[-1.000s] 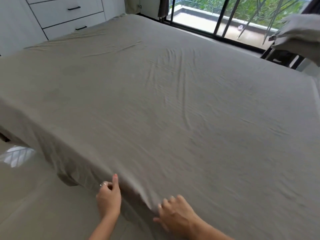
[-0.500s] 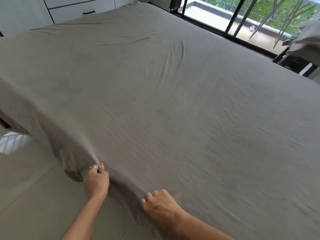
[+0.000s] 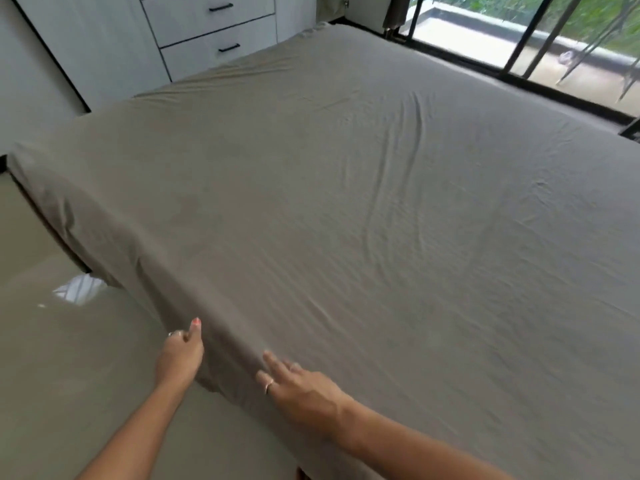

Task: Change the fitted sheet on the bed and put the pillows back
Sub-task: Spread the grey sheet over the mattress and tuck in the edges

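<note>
A grey-brown fitted sheet (image 3: 346,202) covers the whole bed and hangs over its near left side. My left hand (image 3: 181,355) grips the sheet's hanging edge at the near side, fingers curled into the cloth and thumb up. My right hand (image 3: 298,389) lies on the sheet just right of it, fingers straight and spread, flat against the fabric near the bed's edge. A few long wrinkles run across the middle of the sheet. No pillows are in view.
White drawers (image 3: 207,26) stand beyond the bed's far left corner. A sliding glass door (image 3: 519,39) with a dark frame runs along the far side. Glossy beige floor (image 3: 69,341) lies to the left of the bed.
My right hand has let go of the sheet edge and now lies flat with fingers spread. My left hand keeps its grip. The view has shifted, so the pillows at right are out of sight.
</note>
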The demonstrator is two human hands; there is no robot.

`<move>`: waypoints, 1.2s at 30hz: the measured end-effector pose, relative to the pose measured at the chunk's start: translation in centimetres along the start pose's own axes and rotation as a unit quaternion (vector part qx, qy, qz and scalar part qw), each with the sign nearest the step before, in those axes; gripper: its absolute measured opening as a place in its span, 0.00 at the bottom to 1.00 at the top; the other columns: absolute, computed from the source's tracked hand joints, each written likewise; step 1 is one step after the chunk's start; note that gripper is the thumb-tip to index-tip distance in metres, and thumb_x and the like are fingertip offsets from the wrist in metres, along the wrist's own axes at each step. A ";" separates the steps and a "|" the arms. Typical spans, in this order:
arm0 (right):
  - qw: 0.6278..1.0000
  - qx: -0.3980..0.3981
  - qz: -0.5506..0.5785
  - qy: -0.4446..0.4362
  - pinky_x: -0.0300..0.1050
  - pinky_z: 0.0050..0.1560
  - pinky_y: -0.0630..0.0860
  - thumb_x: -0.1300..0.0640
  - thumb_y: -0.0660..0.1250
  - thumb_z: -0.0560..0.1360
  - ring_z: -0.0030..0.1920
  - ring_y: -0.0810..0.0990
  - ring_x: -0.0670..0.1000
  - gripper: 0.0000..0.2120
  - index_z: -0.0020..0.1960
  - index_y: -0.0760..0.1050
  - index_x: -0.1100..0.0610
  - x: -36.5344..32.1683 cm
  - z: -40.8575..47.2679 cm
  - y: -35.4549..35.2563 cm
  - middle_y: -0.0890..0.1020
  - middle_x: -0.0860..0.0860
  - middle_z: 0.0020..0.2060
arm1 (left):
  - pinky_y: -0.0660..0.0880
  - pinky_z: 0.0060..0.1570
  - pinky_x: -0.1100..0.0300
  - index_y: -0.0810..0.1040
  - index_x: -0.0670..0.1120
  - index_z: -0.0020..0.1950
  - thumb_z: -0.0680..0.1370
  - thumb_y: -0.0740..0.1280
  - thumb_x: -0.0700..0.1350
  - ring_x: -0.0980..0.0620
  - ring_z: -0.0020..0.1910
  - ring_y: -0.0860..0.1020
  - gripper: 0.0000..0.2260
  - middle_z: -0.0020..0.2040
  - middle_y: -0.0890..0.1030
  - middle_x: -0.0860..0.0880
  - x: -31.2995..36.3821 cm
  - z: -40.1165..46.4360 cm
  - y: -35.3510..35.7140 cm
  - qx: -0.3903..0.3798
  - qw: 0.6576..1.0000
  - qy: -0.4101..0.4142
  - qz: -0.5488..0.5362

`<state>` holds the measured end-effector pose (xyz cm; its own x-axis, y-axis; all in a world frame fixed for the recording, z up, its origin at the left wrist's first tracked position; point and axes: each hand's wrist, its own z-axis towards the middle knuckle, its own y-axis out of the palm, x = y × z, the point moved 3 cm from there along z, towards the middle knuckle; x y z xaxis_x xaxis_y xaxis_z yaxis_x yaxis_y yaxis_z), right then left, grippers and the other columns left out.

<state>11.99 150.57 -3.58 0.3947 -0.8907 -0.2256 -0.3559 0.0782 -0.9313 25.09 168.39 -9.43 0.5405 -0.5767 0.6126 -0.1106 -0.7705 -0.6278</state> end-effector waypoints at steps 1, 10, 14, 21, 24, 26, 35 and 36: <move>1.000 0.015 0.017 0.011 0.61 0.56 0.75 0.64 0.48 0.80 0.70 0.64 0.67 0.20 0.71 0.63 0.63 0.7 1.7 -0.4 0.59 0.65 0.73 | 0.77 0.51 0.41 0.76 0.39 0.38 0.81 0.57 0.57 0.36 0.47 0.80 0.24 0.44 0.81 0.35 1.2 1.1 -0.7 0.008 1.000 0.004 0.004; 0.988 0.141 -0.032 0.046 0.43 0.59 0.75 0.52 0.61 0.70 0.57 0.81 0.51 0.15 0.47 0.84 0.56 1.8 13.2 -1.0 0.85 0.52 0.48 | 0.78 0.51 0.42 0.72 0.32 0.59 0.80 0.61 0.55 0.34 0.51 0.79 0.25 0.54 0.78 0.33 6.2 9.9 -2.8 0.031 0.998 -0.057 -0.004; 0.990 0.099 -0.012 0.097 0.40 0.35 0.74 0.41 0.78 0.51 0.35 0.78 0.52 0.18 0.31 0.80 0.52 0.9 16.0 -1.4 0.76 0.49 0.33 | 0.79 0.47 0.42 0.74 0.37 0.41 0.81 0.62 0.47 0.35 0.42 0.80 0.15 0.44 0.79 0.33 5.5 12.5 -2.4 0.039 0.998 0.002 0.045; 0.985 0.058 -0.061 0.148 0.37 0.33 0.67 0.54 0.58 0.68 0.33 0.75 0.47 0.14 0.31 0.80 0.50 -3.1 17.0 -0.3 0.76 0.44 0.30 | 0.72 0.44 0.49 0.73 0.39 0.38 0.80 0.63 0.44 0.33 0.44 0.78 0.13 0.42 0.80 0.33 2.0 11.6 -4.3 0.043 0.995 0.057 0.072; 0.982 0.040 -0.107 0.152 0.37 0.29 0.60 0.56 0.59 0.67 0.29 0.73 0.46 0.13 0.28 0.79 0.51 -4.2 17.7 0.6 0.74 0.44 0.25 | 0.70 0.46 0.51 0.73 0.40 0.40 0.81 0.61 0.46 0.33 0.48 0.79 0.13 0.47 0.81 0.35 0.8 10.6 -5.0 0.019 0.998 0.044 0.048; 0.980 0.018 -0.118 0.159 0.37 0.29 0.56 0.53 0.64 0.63 0.26 0.73 0.44 0.08 0.28 0.79 0.49 -3.9 18.1 -0.3 0.74 0.43 0.24 | 0.73 0.49 0.49 0.73 0.42 0.41 0.81 0.60 0.49 0.35 0.48 0.80 0.14 0.48 0.81 0.36 0.1 11.7 -5.6 -0.017 0.998 0.047 0.027; 0.969 0.028 -0.049 0.242 0.44 0.34 0.65 0.40 0.68 0.71 0.38 0.80 0.52 0.17 0.48 0.76 0.53 -3.8 31.8 -7.4 0.80 0.51 0.39 | 0.78 0.49 0.41 0.75 0.34 0.41 0.78 0.58 0.63 0.33 0.43 0.80 0.30 0.42 0.80 0.31 4.4 28.4 -11.5 -0.038 0.999 0.030 0.001; 0.962 0.012 -0.050 0.267 0.47 0.37 0.64 0.42 0.64 0.76 0.43 0.79 0.55 0.17 0.53 0.73 0.56 -3.8 33.1 -7.7 0.79 0.54 0.44 | 0.79 0.49 0.42 0.75 0.34 0.41 0.77 0.59 0.63 0.34 0.43 0.81 0.30 0.41 0.80 0.32 5.1 29.7 -11.5 -0.041 0.999 0.027 -0.006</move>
<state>41.26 168.14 -5.06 -0.0691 -0.9969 0.0381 -0.3159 -0.0143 -0.9487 53.88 182.40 -13.32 0.4970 -0.5796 0.6458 -0.1744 -0.7958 -0.5799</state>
